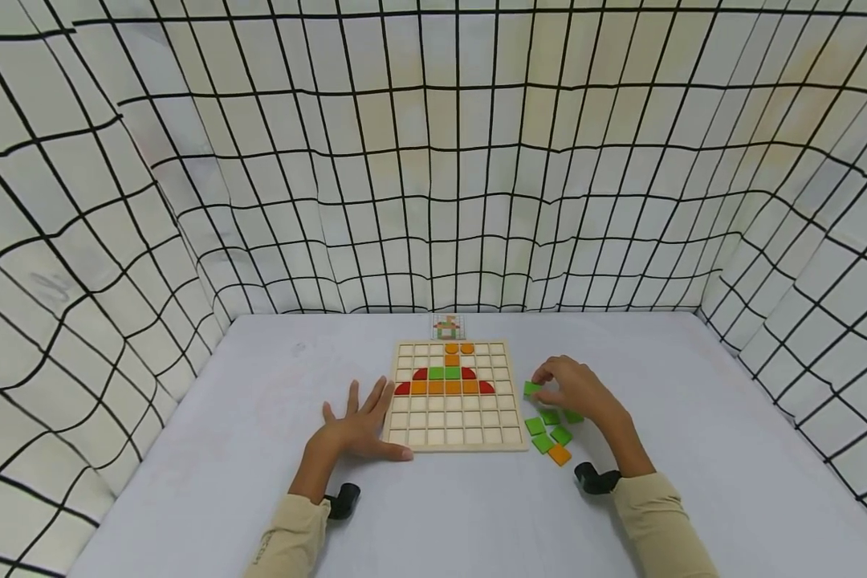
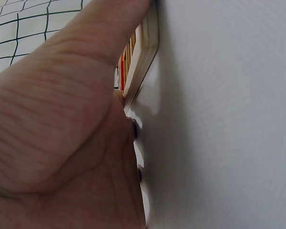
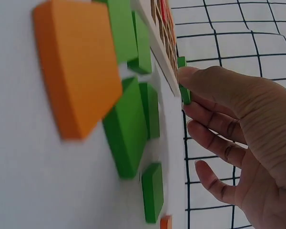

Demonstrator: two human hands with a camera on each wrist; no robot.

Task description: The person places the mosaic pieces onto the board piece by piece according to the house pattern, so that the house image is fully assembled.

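Note:
A wooden grid board (image 1: 455, 437) lies on the white table, with red, orange and green pieces set in its upper rows. My left hand (image 1: 357, 429) is spread at the board's left side, its thumb at the lower left corner; the left wrist view shows its palm (image 2: 52, 133) close up beside the board's edge. To the right of the board, my right hand (image 1: 574, 389) pinches a green square tile (image 1: 531, 388) between thumb and fingers. In the right wrist view that green tile (image 3: 182, 81) is raised off the table at the thumb tip.
Several loose green tiles (image 1: 543, 443) and an orange tile (image 1: 559, 454) lie right of the board, nearest my right wrist. A small pattern card (image 1: 448, 327) sits behind the board. White walls with black netting (image 1: 470, 241) enclose the table's back and sides.

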